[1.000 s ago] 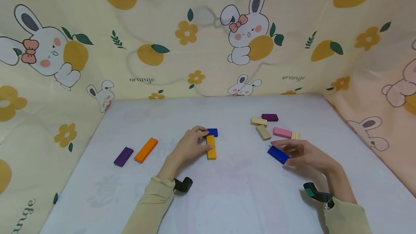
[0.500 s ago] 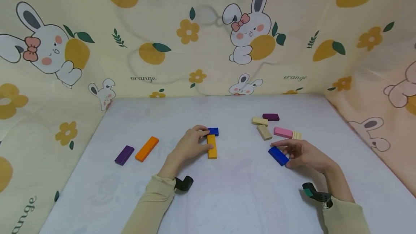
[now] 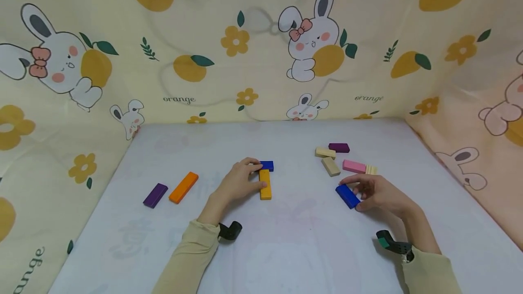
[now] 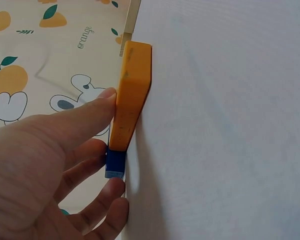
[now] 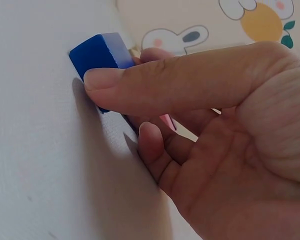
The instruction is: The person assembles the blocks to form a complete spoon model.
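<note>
On the white table, a yellow block (image 3: 265,185) lies lengthwise, its far end meeting a small blue block (image 3: 267,165) set crosswise. My left hand (image 3: 239,180) is beside them: the thumb touches the yellow block's side, while fingertips touch the blue block's left end. In the left wrist view, the yellow block (image 4: 132,92) stands against the thumb, and the blue block (image 4: 115,162) is partly hidden by fingers. To the right, my right hand (image 3: 380,194) pinches another blue block (image 3: 347,196) between thumb and fingers, low over the table or on it; I cannot tell which.
Purple (image 3: 155,195) and orange (image 3: 184,188) blocks lie at the left. Beyond the right hand lie two beige blocks (image 3: 331,166), a dark purple block (image 3: 339,148), a pink block (image 3: 354,166) and a ridged cream block (image 3: 371,170). A printed cloth (image 3: 253,67) rises behind the table.
The right hand and wrist have shifted slightly left, and the blue block in it has turned a little. The left hand and its two blocks look unmoved.
</note>
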Available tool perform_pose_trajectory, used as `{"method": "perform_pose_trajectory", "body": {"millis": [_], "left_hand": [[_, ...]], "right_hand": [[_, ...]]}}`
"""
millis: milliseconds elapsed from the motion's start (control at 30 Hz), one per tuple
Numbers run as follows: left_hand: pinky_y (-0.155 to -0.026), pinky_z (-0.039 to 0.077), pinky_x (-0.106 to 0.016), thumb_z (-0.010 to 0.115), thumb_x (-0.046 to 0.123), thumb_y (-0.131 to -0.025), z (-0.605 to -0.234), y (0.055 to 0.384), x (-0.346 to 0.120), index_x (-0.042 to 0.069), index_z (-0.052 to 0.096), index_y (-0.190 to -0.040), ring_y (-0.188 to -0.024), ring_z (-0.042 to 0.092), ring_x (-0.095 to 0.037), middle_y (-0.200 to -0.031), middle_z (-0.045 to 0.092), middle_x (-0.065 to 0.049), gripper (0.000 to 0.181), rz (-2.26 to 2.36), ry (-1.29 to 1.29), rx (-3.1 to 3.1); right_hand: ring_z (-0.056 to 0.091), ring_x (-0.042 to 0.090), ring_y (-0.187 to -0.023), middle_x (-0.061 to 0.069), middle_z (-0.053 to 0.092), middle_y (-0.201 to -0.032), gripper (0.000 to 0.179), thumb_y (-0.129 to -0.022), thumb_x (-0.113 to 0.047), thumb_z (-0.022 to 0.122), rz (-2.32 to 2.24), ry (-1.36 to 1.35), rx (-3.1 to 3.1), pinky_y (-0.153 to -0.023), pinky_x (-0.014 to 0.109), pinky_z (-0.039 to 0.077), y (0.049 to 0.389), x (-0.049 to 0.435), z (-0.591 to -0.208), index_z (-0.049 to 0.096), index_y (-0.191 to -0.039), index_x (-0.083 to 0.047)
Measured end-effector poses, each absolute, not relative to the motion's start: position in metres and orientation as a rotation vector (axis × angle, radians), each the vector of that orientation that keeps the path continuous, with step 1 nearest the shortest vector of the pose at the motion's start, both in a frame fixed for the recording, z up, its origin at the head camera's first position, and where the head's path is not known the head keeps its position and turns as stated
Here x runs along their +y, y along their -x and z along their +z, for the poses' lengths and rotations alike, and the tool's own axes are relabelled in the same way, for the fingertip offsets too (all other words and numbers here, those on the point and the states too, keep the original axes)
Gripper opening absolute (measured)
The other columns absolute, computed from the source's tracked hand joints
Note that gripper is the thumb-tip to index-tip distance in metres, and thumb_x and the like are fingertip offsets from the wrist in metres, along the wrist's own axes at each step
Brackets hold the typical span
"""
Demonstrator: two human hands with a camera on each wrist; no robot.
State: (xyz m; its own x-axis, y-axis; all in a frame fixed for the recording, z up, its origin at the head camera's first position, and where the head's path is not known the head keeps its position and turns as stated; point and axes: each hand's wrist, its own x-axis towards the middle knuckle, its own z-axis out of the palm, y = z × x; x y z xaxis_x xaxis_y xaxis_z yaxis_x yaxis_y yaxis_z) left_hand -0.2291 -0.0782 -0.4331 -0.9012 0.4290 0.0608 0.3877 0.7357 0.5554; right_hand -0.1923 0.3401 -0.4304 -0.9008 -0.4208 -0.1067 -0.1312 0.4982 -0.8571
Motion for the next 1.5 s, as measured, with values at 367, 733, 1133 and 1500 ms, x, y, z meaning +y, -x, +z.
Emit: {"method": "perform_pose_trajectory", "body": {"millis": [367, 733, 1133, 1500], "left_hand": [[-0.107, 0.037, -0.044, 0.074, 0.038, -0.089, -0.434, 0.228, -0.079, 0.007, 0.059, -0.137, -0.129, 0.043, -0.031, -0.144, 0.046, -0.005, 0.059, 0.889, -0.661, 2.851], [-0.107, 0.037, -0.043, 0.074, 0.038, -0.089, -0.436, 0.229, -0.079, 0.007, 0.059, -0.137, -0.129, 0.044, -0.03, -0.144, 0.046, -0.005, 0.059, 0.885, -0.672, 2.863], [-0.107, 0.037, -0.044, 0.074, 0.038, -0.089, -0.435, 0.229, -0.079, 0.007, 0.059, -0.137, -0.129, 0.043, -0.03, -0.145, 0.046, -0.005, 0.059, 0.883, -0.67, 2.859], [-0.107, 0.037, -0.043, 0.074, 0.038, -0.089, -0.437, 0.23, -0.079, 0.008, 0.059, -0.137, -0.129, 0.043, -0.03, -0.144, 0.046, -0.005, 0.059, 0.891, -0.675, 2.857]], "right_hand": [[0.05, 0.038, -0.11, 0.013, 0.057, -0.125, 0.066, -0.07, -0.009, 0.088, -1.463, 0.382, 2.463, -0.082, 0.037, 0.054, 0.188, 0.328, -0.427, 0.061, -0.131, -0.014], [0.052, 0.035, -0.122, 0.019, 0.049, -0.137, 0.068, -0.078, 0.003, 0.08, -1.836, 0.454, 2.284, -0.091, 0.033, 0.051, 0.185, 0.294, -0.42, 0.048, -0.139, 0.005], [0.048, 0.038, -0.122, 0.016, 0.052, -0.135, 0.077, -0.074, -0.006, 0.086, -1.79, 0.316, 2.323, -0.092, 0.034, 0.051, 0.182, 0.269, -0.422, 0.048, -0.141, 0.0], [0.048, 0.038, -0.12, 0.017, 0.051, -0.137, 0.074, -0.075, -0.008, 0.086, -1.754, 0.304, 2.263, -0.09, 0.036, 0.051, 0.178, 0.244, -0.423, 0.05, -0.139, -0.002]]}}
